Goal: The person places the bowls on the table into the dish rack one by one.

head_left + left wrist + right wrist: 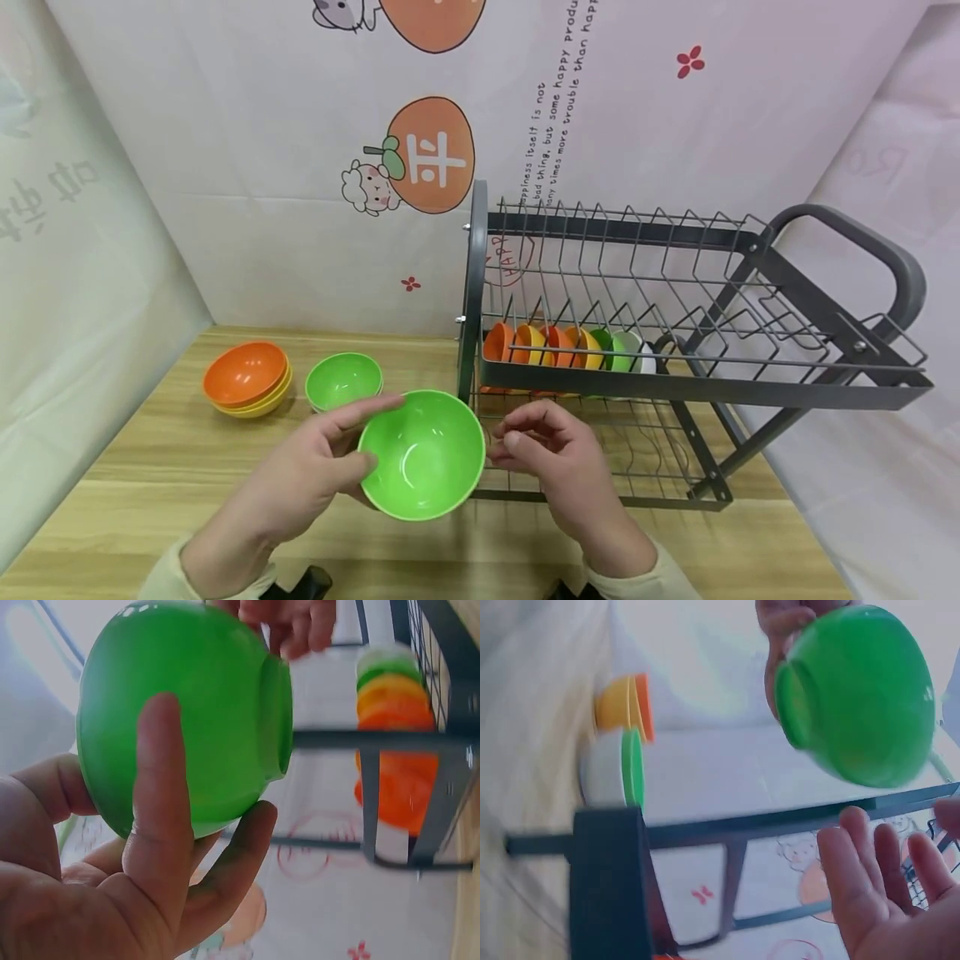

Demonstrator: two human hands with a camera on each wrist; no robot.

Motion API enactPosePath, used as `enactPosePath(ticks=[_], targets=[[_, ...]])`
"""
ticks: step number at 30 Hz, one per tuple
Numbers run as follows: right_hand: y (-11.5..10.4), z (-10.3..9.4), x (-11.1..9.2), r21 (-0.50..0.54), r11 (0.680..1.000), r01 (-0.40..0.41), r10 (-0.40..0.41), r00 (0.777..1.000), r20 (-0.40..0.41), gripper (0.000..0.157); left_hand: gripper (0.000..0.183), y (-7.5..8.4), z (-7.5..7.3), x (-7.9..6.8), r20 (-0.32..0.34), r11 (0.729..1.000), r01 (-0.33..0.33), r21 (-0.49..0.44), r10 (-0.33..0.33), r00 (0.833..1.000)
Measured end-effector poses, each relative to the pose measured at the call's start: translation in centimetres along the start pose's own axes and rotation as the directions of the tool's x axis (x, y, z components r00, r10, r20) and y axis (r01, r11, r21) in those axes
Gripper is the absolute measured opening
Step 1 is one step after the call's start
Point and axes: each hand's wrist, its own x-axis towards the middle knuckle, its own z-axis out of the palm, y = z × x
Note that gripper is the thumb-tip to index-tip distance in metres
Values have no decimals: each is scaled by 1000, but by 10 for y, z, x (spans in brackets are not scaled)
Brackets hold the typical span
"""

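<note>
A bright green bowl (422, 455) is up in front of the dish rack, its inside facing the head camera. My left hand (318, 462) grips it by its left side, thumb at the rim and fingers spread beneath; the left wrist view shows those fingers along the outside of the bowl (187, 712). Close by the bowl's right rim is my right hand (553, 462), fingers loosely bent and holding nothing. In the right wrist view a gap shows between the right hand (892, 892) and the bowl (862, 697).
A grey two-tier dish rack (705, 383) stands at the right, with a row of orange, yellow, green and white bowls (555, 346) on its lower level. On the wooden table (135, 492) at left are nested orange and yellow bowls (247, 375) and a green bowl (343, 379) atop a white one.
</note>
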Motion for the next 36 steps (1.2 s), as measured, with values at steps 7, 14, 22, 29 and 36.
enactPosePath(ticks=[7,14,22,29,36], targets=[[2,-3,-8,332,935,-123,10,947,322,49,57,-2,24,1,34,998,-5,-63,7,999],[0,-10,-13,357,924,-135,3,938,347,52,56,-6,36,3,27,996,9,-83,-7,1000],[-1,-22,-12,378,915,-139,0,939,344,52,55,-9,41,10,35,994,13,-106,-9,999],[-11,-49,-12,291,949,-117,30,957,288,52,52,-20,42,24,-63,983,-180,33,182,981],[-26,-83,-18,-70,997,-36,46,988,146,48,71,-31,45,40,-106,843,-352,407,426,899]])
